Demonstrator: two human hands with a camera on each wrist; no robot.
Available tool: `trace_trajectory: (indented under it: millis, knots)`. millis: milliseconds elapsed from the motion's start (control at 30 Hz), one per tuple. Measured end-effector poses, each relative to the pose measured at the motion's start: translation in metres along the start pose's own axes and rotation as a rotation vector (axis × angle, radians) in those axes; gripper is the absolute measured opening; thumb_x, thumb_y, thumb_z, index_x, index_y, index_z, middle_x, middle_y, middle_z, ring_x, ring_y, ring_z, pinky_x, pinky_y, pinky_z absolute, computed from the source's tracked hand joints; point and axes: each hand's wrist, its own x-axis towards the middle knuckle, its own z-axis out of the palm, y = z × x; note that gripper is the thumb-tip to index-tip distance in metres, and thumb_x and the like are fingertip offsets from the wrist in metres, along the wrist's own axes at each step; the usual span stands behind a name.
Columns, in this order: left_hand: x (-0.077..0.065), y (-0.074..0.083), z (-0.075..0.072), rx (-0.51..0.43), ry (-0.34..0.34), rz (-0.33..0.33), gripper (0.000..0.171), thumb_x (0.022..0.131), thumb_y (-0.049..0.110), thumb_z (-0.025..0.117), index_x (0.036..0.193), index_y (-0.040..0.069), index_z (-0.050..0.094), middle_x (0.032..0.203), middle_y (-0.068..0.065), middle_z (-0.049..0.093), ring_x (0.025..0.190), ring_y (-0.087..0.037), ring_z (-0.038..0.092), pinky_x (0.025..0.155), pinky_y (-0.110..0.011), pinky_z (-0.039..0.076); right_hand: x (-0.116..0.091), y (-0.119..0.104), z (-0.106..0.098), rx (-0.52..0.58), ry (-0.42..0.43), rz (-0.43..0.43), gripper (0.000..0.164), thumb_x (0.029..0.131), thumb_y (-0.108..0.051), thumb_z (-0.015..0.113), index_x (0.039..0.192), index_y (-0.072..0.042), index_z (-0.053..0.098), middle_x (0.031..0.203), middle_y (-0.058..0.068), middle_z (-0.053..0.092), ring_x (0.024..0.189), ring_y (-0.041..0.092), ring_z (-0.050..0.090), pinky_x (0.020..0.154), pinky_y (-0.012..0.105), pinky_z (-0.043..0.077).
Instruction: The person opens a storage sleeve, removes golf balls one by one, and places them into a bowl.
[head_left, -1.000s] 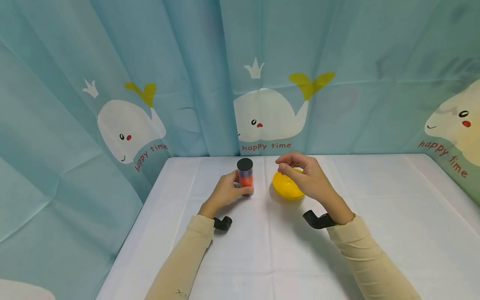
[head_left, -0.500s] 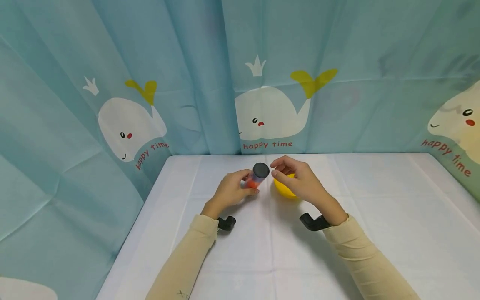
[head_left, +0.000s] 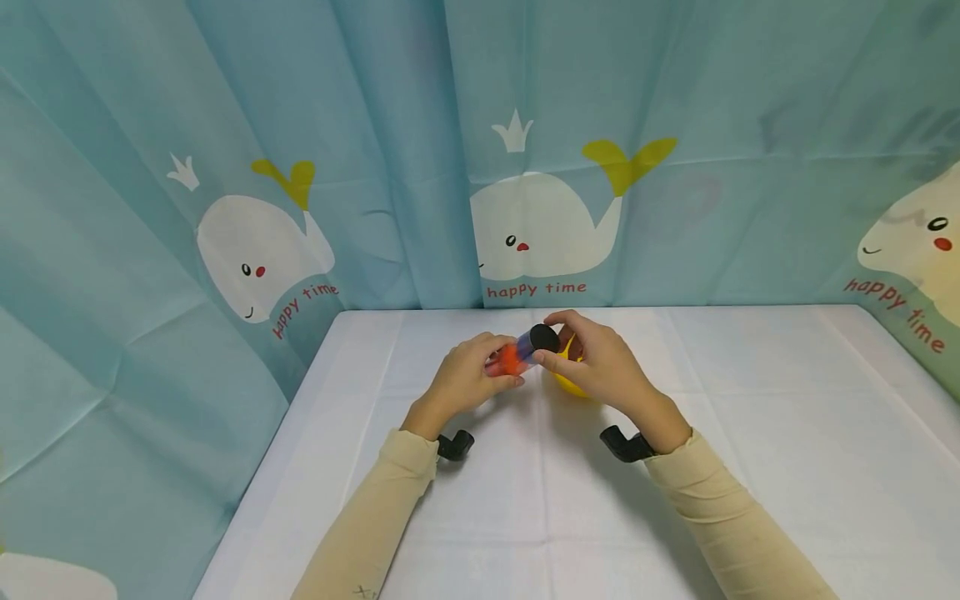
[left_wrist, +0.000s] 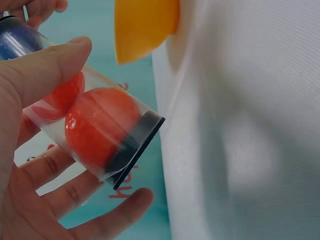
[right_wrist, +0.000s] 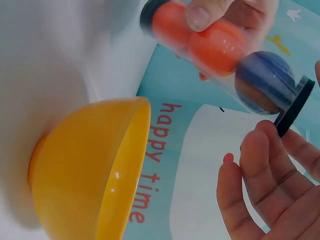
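My left hand [head_left: 465, 372] grips a clear plastic tube [head_left: 517, 354] around its body. Two orange-red balls [right_wrist: 217, 47] and a blue marbled ball [right_wrist: 265, 82] sit inside it in a row, the blue one at the right-hand end. That end's black lid [head_left: 544, 337] lies between the thumb and fingers of my right hand [head_left: 611, 367], fingertips at its rim. A second black cap [left_wrist: 135, 150] closes the other end. The tube is tilted above the table. Beneath and behind my right hand stands a yellow bowl [right_wrist: 80, 165], partly hidden in the head view.
A white cloth covers the table [head_left: 480, 517]. Behind and to the left hangs a light blue curtain [head_left: 390, 167] printed with whales, meeting the table's back edge. Each wrist wears a black mount [head_left: 626, 443].
My left hand has lifted the upright tube, moved it right and tipped its lidded end toward my right hand. My right hand has come left from over the bowl to the lid.
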Motion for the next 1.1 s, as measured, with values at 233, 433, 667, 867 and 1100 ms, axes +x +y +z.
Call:
trace_trajectory:
  millis: [233, 433, 667, 867, 1100]
  knots:
    - [-0.0009, 0.0045, -0.0033, 0.047, 0.019, 0.026, 0.052, 0.086, 0.039, 0.083, 0.132, 0.021, 0.066, 0.106, 0.000, 0.063, 0.094, -0.016, 0.058, 0.081, -0.034, 0.052, -0.0001, 0.0016, -0.0004, -0.062, 0.028, -0.020, 0.048, 0.092, -0.048, 0.074, 0.125, -0.016, 0.064, 0.084, 0.000, 0.062, 0.069, 0.015, 0.054, 0.063, 0.031, 0.045]
    - [-0.0011, 0.0057, -0.0063, -0.004, 0.074, 0.060, 0.049, 0.085, 0.035, 0.085, 0.129, 0.022, 0.067, 0.111, 0.002, 0.065, 0.101, -0.016, 0.059, 0.087, -0.034, 0.054, -0.0012, 0.0027, -0.0011, -0.025, 0.073, -0.062, 0.037, 0.094, -0.040, 0.074, 0.119, -0.015, 0.065, 0.079, 0.000, 0.062, 0.070, 0.015, 0.056, 0.064, 0.030, 0.045]
    - [0.0000, 0.0058, -0.0083, -0.096, 0.127, 0.086, 0.055, 0.084, 0.032, 0.086, 0.133, 0.023, 0.064, 0.124, 0.002, 0.066, 0.113, -0.017, 0.060, 0.098, -0.039, 0.055, -0.0009, 0.0035, -0.0036, 0.052, 0.131, -0.046, 0.034, 0.094, -0.033, 0.074, 0.118, -0.010, 0.065, 0.080, 0.004, 0.062, 0.073, 0.017, 0.055, 0.066, 0.029, 0.045]
    - [0.0009, 0.0064, -0.0082, -0.149, 0.156, 0.101, 0.056, 0.085, 0.032, 0.085, 0.135, 0.020, 0.064, 0.130, 0.000, 0.065, 0.117, -0.020, 0.060, 0.103, -0.042, 0.054, -0.0003, 0.0013, -0.0064, 0.093, 0.150, -0.026, 0.032, 0.096, -0.031, 0.071, 0.116, -0.006, 0.065, 0.080, 0.006, 0.060, 0.072, 0.020, 0.055, 0.065, 0.028, 0.046]
    - [0.0012, 0.0065, -0.0090, -0.220, 0.168, 0.115, 0.056, 0.084, 0.032, 0.085, 0.135, 0.019, 0.064, 0.129, -0.001, 0.065, 0.116, -0.021, 0.062, 0.103, -0.042, 0.054, -0.0004, -0.0006, -0.0088, 0.123, 0.153, 0.001, 0.032, 0.098, -0.031, 0.068, 0.118, -0.006, 0.063, 0.080, 0.007, 0.059, 0.071, 0.021, 0.053, 0.062, 0.028, 0.042]
